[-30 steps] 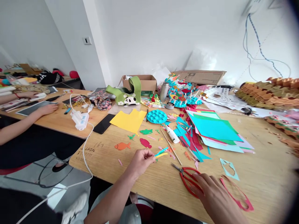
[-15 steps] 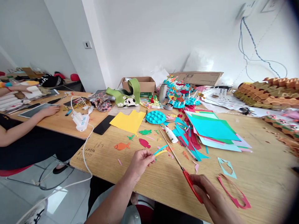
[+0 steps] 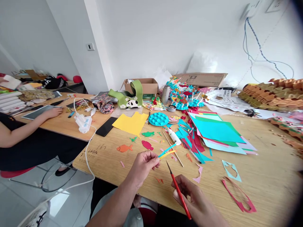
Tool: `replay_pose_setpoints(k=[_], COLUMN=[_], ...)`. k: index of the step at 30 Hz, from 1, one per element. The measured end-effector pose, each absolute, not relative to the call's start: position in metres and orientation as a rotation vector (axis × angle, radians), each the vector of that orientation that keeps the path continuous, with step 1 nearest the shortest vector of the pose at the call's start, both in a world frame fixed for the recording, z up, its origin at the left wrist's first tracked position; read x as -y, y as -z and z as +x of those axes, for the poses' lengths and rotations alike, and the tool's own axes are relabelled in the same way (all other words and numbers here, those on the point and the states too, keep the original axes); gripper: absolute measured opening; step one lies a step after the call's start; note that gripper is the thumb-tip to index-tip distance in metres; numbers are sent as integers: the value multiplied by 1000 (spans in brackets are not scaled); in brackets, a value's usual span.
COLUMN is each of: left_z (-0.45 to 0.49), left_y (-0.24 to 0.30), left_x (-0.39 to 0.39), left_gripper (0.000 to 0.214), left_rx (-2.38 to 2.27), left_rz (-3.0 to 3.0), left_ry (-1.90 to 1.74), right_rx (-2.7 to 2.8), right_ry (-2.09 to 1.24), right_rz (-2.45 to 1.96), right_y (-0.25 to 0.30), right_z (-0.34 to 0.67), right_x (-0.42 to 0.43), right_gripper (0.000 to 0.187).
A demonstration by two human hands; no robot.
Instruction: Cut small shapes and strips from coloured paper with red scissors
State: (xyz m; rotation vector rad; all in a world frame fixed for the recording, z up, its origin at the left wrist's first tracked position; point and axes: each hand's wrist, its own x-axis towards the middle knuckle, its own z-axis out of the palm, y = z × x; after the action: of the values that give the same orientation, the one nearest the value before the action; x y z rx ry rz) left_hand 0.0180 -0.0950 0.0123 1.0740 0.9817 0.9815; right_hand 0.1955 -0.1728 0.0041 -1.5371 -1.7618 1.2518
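Note:
My left hand [image 3: 145, 164] pinches thin paper strips [image 3: 167, 151], one blue and one yellow, just above the wooden table [image 3: 265, 164]. My right hand [image 3: 196, 201] grips red-handled scissors [image 3: 178, 189], blades closed and pointing up toward the strips, a short way below them. Small cut-out paper fish lie beyond my left hand: an orange fish [image 3: 124, 148], a red fish [image 3: 147, 145] and a green fish [image 3: 148, 134].
A glue bottle [image 3: 174, 136], a wooden stick [image 3: 172, 148], a yellow sheet [image 3: 130, 123], a stack of coloured paper [image 3: 219, 131] and paper scraps cover the table. A phone [image 3: 106, 126] and a white charger [image 3: 82, 122] lie at left. Another person's arm [image 3: 30, 121] rests on the neighbouring table.
My right hand picked the scissors up off the table and swung them leftward, tips now near the strips. My left hand kept hold of the strips, lifting them slightly.

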Motion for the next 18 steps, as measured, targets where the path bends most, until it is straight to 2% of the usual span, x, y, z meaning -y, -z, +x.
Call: replay_pose_setpoints(k=[7,18], left_z=[22,26], left_y=[-9,-6], left_x=[95,95], left_gripper=[23,23], left_rx=[-979,-999], left_rz=[1076,1059], left_ry=[-940,-910], right_rx=[1825,1860], right_ry=[-1162,-1122], right_rz=[-1591,-1604], right_y=[-9,0], right_z=[188,190], right_x=[168,162], right_gripper=[19,24])
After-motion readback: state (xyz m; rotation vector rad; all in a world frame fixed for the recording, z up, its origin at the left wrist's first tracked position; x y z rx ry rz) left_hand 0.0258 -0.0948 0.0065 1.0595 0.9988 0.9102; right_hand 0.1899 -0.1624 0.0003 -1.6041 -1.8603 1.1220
